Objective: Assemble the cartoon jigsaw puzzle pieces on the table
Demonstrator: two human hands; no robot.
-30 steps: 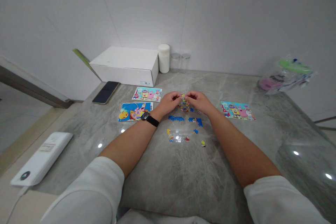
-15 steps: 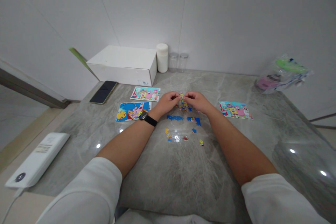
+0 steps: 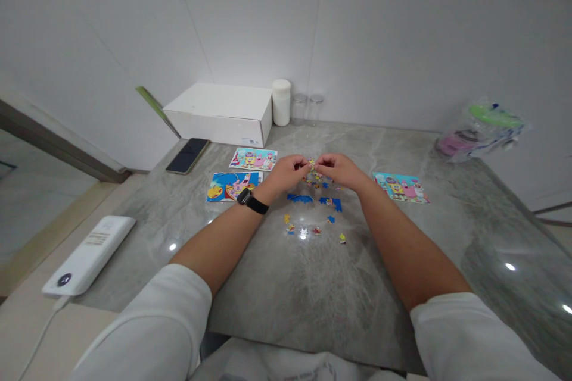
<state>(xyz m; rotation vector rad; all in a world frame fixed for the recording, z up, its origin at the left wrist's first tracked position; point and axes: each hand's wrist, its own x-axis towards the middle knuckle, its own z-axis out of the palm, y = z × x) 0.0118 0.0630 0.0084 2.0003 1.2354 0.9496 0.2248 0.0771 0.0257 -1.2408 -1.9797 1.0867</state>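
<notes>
My left hand [image 3: 286, 175], with a black watch [image 3: 251, 200] on its wrist, is closed in a pinch. Opposite it, my right hand [image 3: 343, 171] pinches too, fingertips almost meeting the left ones. Between them is a small yellowish jigsaw puzzle piece [image 3: 311, 164]; the fingers partly cover it. Loose puzzle pieces [image 3: 325, 184] lie in a pile below the hands. Nearer me are two joined blue sections, a left strip [image 3: 300, 198] and a right corner [image 3: 331, 203]. Several single pieces, among them a red one [image 3: 317, 230] and a yellow one [image 3: 342, 239], lie spread closer still.
Cartoon picture cards lie left, a blue one [image 3: 230, 186] and a pink one [image 3: 253, 158], and another card [image 3: 401, 187] right. Behind stand a white box [image 3: 218, 113], a white bottle [image 3: 281, 103] and two clear jars. A phone [image 3: 187, 155], power bank [image 3: 92, 255] and plastic bag [image 3: 482, 131] flank them.
The camera view has shifted slightly, so the table's front edge shows more. Both hands keep pinching at nearly the same spot above the pile, and the laid-out pieces stay put.
</notes>
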